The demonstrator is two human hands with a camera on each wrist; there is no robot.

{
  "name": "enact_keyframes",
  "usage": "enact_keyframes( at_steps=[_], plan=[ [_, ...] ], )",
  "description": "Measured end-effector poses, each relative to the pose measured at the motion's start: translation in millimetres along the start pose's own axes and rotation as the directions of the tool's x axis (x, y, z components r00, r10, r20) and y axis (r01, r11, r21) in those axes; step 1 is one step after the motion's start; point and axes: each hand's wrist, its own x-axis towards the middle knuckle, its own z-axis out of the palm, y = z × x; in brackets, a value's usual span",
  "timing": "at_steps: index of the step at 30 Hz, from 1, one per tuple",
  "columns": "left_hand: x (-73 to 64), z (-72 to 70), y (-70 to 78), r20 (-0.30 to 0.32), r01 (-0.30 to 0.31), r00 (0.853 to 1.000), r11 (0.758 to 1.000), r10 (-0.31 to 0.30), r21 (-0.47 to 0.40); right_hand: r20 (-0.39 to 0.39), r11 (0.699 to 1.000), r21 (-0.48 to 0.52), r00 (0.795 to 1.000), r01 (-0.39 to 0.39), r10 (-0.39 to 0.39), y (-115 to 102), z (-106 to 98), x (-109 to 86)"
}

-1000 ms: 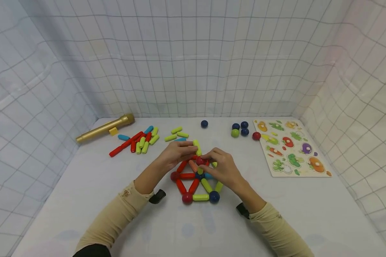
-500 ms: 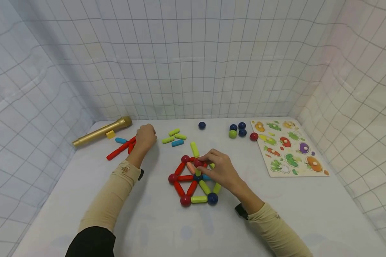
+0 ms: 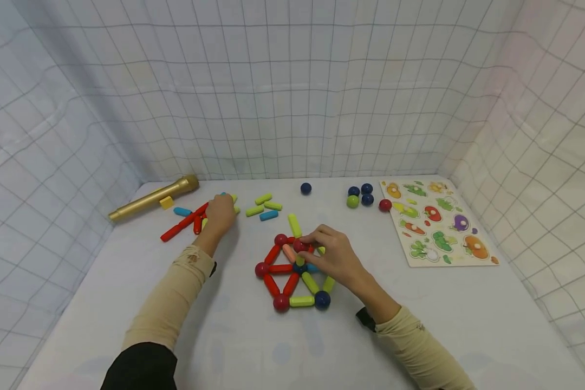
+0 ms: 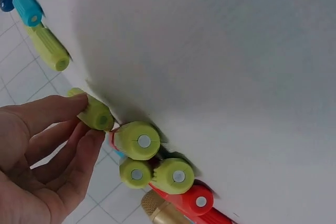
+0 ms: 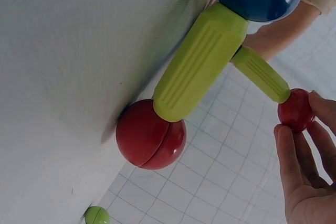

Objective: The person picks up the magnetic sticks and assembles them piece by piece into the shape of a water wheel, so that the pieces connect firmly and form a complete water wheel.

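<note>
At the pile of magnetic rods on the left, my left hand (image 3: pixel 221 213) pinches a lime-green magnetic rod (image 4: pixel 93 113) between thumb and fingers. Several more lime rods (image 4: pixel 137 141) and red rods lie right beside it. My right hand (image 3: pixel 338 254) pinches a red ball (image 5: pixel 296 109) with its fingertips. That ball sits on the end of a lime rod (image 5: pixel 262 75), which rises from the dark blue ball (image 3: pixel 299 268) at the middle of a flat wheel-shaped frame. Red balls (image 3: pixel 281 302) and rods form its left side; part of its right side hides behind my right hand.
A gold toy microphone (image 3: pixel 156 198) and a yellow block (image 3: pixel 166 202) lie at the back left. Loose lime rods and a blue rod (image 3: pixel 268 215) lie behind the frame. Loose balls (image 3: pixel 367 199) stand back right, near a vegetable puzzle board (image 3: pixel 424 255).
My left hand has left the frame and moved left to the rod pile, where it now pinches a lime rod. My right hand keeps its hold on the red ball.
</note>
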Motion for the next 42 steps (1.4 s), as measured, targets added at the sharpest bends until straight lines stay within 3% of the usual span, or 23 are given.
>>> enact_keyframes(
  at_steps=[2, 4, 6, 9, 12, 17, 21, 30, 36, 39, 42],
  plan=[
    [-4.6, -4.4, 3.0, -0.026, -0.025, 0.999, 0.997, 0.023, -0.071, 0.006, 1.0, 0.001, 1.0, -0.004, 0.004, -0.6, -0.5, 0.2],
    [-11.5, -9.7, 8.6, -0.058, -0.061, 0.997, 0.976, 0.05, -0.207, 0.012, 1.0, 0.002, 1.0, -0.006, 0.006, -0.9, -0.7, 0.2],
    [-19.7, -12.9, 16.2, -0.088, -0.127, 0.991, 0.931, 0.103, -0.343, 0.014, 1.0, 0.004, 1.0, -0.006, 0.006, -0.9, -0.9, 0.2],
    [-33.9, -11.9, 28.4, -0.114, -0.236, 0.972, 0.841, 0.206, -0.487, 0.009, 1.0, 0.006, 1.0, 0.0, 0.0, -0.8, -1.0, 0.3],
    [-45.5, -2.6, 36.5, -0.107, -0.338, 0.937, 0.794, 0.331, -0.505, 0.007, 1.0, -0.003, 1.0, 0.003, -0.003, -0.7, -1.0, -0.1],
    [-54.9, 16.2, 43.0, -0.069, -0.421, 0.891, 0.759, 0.449, -0.497, 0.013, 1.0, -0.016, 1.0, -0.01, 0.01, -1.7, -1.7, -0.7],
    [-56.7, 24.3, 46.7, -0.052, -0.429, 0.88, 0.744, 0.472, -0.513, 0.017, 1.0, -0.014, 1.0, -0.013, 0.013, -2.0, -1.4, -0.8],
    [-59.7, 24.3, 46.3, -0.013, -0.428, 0.876, 0.764, 0.483, -0.483, 0.012, 1.0, 0.025, 1.0, 0.016, -0.017, -2.0, 0.0, 0.0],
    [-62.2, 24.9, 44.8, -0.024, -0.453, 0.86, 0.742, 0.509, -0.494, 0.01, 1.0, 0.007, 1.0, 0.021, -0.021, -1.2, -0.5, 0.4],
    [-63.2, 26.0, 45.1, -0.013, -0.449, 0.86, 0.746, 0.509, -0.493, 0.009, 1.0, 0.011, 1.0, 0.019, -0.019, -0.5, -0.5, -0.3],
    [-68.5, 23.9, 44.3, 0.007, -0.428, 0.872, 0.768, 0.49, -0.476, 0.012, 1.0, 0.017, 1.0, 0.022, -0.022, -1.2, -0.8, -1.0]
  ],
)
